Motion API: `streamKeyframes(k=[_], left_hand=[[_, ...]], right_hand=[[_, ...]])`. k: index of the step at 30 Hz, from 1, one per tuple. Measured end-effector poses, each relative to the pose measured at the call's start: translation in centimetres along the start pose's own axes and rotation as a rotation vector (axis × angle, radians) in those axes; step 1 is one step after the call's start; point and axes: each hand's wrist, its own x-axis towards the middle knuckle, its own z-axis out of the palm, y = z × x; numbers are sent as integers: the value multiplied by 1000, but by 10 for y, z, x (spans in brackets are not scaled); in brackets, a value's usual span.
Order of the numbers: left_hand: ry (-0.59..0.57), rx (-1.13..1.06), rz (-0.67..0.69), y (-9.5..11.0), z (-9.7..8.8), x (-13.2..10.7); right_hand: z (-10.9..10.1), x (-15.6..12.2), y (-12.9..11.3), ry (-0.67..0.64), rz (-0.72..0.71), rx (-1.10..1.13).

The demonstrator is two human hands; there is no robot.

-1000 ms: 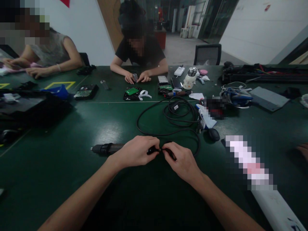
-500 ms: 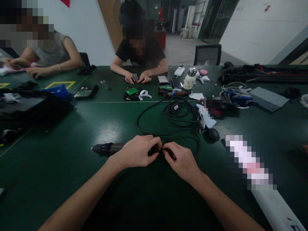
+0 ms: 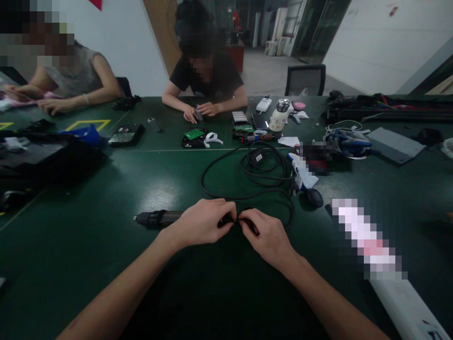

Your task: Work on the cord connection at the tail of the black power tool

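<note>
A dark electric screwdriver (image 3: 152,218) lies on the green table, its bit pointing left. My left hand (image 3: 203,221) is closed around its rear end, covering that part. Close beside it, my right hand (image 3: 267,233) pinches the dark end of a black cable (image 3: 292,212), thumb and fingertips almost meeting those of the left. The tiny parts between my fingertips are mostly hidden, so I cannot tell whether cable and screwdriver are joined. From my right hand the cable runs into loose coils (image 3: 265,165) beyond my hands.
Across the table a person (image 3: 208,75) handles a small grey cylinder; another person (image 3: 85,75) sits at the left. Hard drives (image 3: 126,135), a second screwdriver (image 3: 262,137), a black air blower bulb (image 3: 314,198) and a long white bar (image 3: 406,302) lie around.
My left fingers have shifted slightly, and the brassy tip that showed between my hands is now mostly covered. The person opposite has moved one hand onto the grey cylinder.
</note>
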Motion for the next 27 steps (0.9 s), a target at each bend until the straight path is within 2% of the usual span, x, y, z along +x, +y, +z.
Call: streamKeyframes(k=[5, 11, 19, 27], left_hand=[[48, 90, -72, -1, 7, 3], [5, 5, -3, -1, 2, 1], [63, 78, -61, -2, 7, 2], [13, 15, -4, -2, 1, 1]], right_hand=[[1, 0, 1, 13, 0, 4], [2, -1, 1, 15, -7, 1], [1, 0, 1, 17, -9, -7], [1, -1, 0, 9, -2, 9]])
